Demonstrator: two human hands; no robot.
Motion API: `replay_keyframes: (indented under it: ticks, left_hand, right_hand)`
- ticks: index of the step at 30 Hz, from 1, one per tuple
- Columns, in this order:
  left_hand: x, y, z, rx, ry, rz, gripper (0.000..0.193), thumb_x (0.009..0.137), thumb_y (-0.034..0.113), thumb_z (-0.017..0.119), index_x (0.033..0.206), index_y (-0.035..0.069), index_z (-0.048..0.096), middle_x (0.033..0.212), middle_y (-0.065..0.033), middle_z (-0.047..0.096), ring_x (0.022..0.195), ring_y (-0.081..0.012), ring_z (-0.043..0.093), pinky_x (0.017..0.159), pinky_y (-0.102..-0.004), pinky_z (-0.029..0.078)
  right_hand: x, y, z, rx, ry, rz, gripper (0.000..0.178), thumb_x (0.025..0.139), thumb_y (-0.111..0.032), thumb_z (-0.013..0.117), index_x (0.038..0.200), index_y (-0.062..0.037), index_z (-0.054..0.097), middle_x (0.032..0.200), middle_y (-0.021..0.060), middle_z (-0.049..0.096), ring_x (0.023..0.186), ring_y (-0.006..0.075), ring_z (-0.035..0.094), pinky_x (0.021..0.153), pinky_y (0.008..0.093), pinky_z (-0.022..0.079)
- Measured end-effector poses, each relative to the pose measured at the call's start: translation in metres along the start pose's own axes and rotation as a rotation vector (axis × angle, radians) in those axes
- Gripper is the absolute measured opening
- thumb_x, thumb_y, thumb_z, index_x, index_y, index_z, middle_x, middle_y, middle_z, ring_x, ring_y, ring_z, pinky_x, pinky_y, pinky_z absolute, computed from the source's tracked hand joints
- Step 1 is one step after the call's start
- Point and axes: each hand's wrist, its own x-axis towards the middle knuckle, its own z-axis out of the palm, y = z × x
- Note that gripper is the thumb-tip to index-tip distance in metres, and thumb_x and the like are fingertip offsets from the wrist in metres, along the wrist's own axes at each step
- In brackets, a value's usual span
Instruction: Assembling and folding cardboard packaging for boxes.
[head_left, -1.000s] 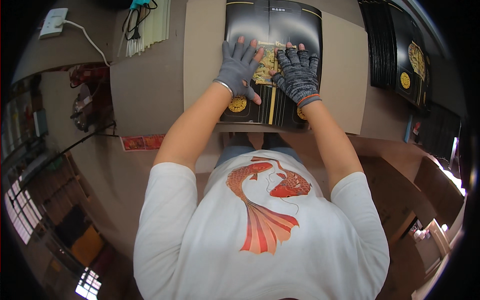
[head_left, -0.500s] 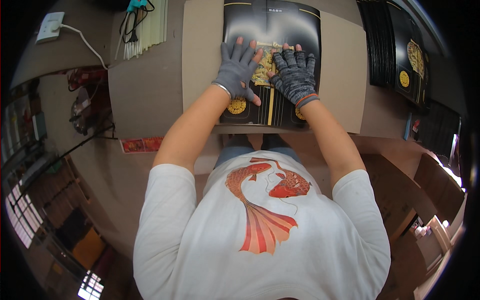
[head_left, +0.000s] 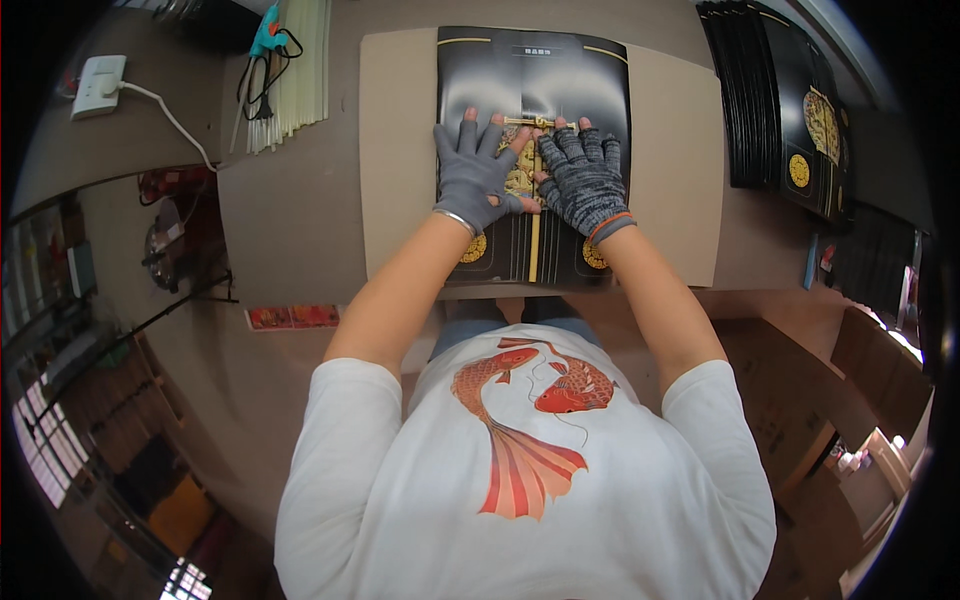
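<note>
The glossy black sheet (head_left: 480,75) (gold-patterned down its middle) lies on the cardboard (head_left: 395,150) on the table (head_left: 290,230). The person's gloved left hand (head_left: 474,178) presses it, spread wide and gripping nothing; the right hand (head_left: 584,180) lies similarly outstretched, equally unburdened. Black sheets (head_left: 742,100) are stacked rightward; a teal glue gun (head_left: 267,32) lies leftward.

The gold picture (head_left: 517,183) on the black sheet (head_left: 480,85) is partly covered by the left hand (head_left: 475,175) and right hand (head_left: 583,180). Lettering (head_left: 538,51) beyond the fingertips (head_left: 471,115) is too small to be read. Far left of the hands, a dark object (head_left: 212,20) is cut off by the upper edge.
</note>
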Motion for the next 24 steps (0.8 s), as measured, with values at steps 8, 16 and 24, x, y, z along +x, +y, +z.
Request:
replay_keyframes:
  ticks: [8,16,24]
  left_hand:
    - [0.005,0.004,-0.013,-0.027,-0.061,-0.035,0.115,0.059,0.083,0.063,0.154,0.029,0.029,0.159,-0.0148,0.027,0.148,-0.0441,0.011,0.109,-0.0723,0.006]
    - [0.009,0.013,-0.015,-0.006,-0.065,-0.036,0.117,0.056,0.071,0.075,0.152,0.018,0.034,0.154,-0.0176,0.031,0.144,-0.049,0.019,0.107,-0.0729,0.016]
    - [0.006,0.004,0.004,-0.133,0.018,-0.012,0.116,0.055,0.069,0.074,0.152,0.019,0.033,0.156,-0.0172,0.028,0.145,-0.0498,0.014,0.106,-0.075,0.016]
  right_hand:
    - [0.007,0.016,-0.017,0.063,-0.056,-0.07,0.071,0.09,-0.059,0.053,0.151,-0.0251,0.037,0.159,0.0087,0.027,0.148,0.0327,0.021,0.117,0.0582,0.011]
    - [0.031,0.056,0.01,0.082,0.091,-0.243,0.084,0.085,-0.07,0.051,0.152,-0.0223,0.034,0.16,0.0101,0.027,0.149,0.0326,0.018,0.12,0.0548,0.009]
    - [0.174,0.14,-0.003,-0.021,0.366,0.071,0.074,0.089,-0.057,0.054,0.149,-0.0169,0.038,0.155,0.015,0.035,0.144,0.0359,0.028,0.113,0.0612,0.022]
